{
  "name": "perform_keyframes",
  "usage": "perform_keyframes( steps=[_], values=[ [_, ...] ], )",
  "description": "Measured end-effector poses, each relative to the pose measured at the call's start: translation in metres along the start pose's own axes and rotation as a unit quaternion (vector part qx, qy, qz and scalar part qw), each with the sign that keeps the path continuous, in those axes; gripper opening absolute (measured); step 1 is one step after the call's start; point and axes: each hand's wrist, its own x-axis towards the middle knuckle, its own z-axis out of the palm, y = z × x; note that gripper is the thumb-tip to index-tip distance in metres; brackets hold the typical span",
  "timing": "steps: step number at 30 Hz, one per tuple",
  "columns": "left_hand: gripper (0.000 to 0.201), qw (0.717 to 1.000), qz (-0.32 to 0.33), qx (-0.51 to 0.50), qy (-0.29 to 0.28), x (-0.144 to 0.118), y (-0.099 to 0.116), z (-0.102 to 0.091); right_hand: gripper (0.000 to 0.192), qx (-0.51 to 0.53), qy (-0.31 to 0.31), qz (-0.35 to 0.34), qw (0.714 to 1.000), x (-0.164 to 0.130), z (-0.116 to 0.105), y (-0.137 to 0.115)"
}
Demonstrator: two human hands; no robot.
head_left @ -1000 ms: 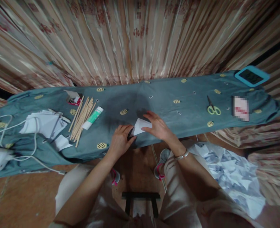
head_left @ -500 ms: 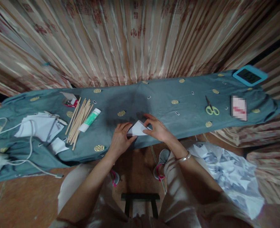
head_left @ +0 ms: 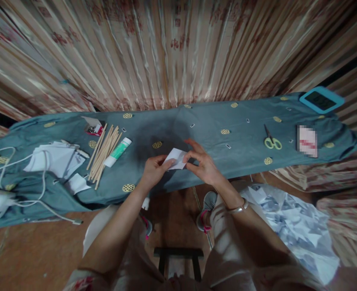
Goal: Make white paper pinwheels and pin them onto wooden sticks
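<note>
Paper: I see the small white folded paper [head_left: 175, 158] held just above the table's near edge.
Left hand [head_left: 153, 171]: pinching the paper's left side.
Right hand [head_left: 204, 165]: pinching its right side.
Surface: blue-grey patterned cloth [head_left: 215, 121] covering a long table.
Room: pleated floral curtain [head_left: 172, 48] behind.

Scissors [head_left: 272, 140], glue stick [head_left: 117, 152], wooden sticks [head_left: 103, 152] on blue cloth [head_left: 215, 121].

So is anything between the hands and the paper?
No. Both the left hand and the right hand already pinch the paper by its edges, with nothing visible between fingers and sheet.
</note>
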Motion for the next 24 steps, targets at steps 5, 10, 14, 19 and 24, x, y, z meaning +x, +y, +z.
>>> perform_keyframes(
  steps=[5,10,14,19,24],
  values=[
    [0.033,0.996,-0.005,-0.074,0.049,0.006,-0.001,-0.001,0.015,-0.092,0.000,-0.039,0.995,-0.006,0.002,-0.005],
    [0.034,0.985,-0.007,-0.144,0.093,0.008,0.003,0.004,0.021,-0.224,0.009,-0.086,0.971,-0.009,0.010,-0.007],
    [0.031,0.982,0.003,-0.163,0.100,0.011,0.004,0.010,0.025,-0.287,0.051,-0.154,0.944,-0.010,0.020,-0.005],
    [0.034,0.979,-0.009,-0.187,0.081,0.015,0.001,0.008,0.016,-0.301,0.078,-0.192,0.931,-0.009,0.021,0.001],
    [0.064,0.993,0.024,-0.066,0.091,0.016,-0.005,0.002,0.021,-0.295,0.083,-0.166,0.937,-0.010,0.013,0.012]
  ],
)
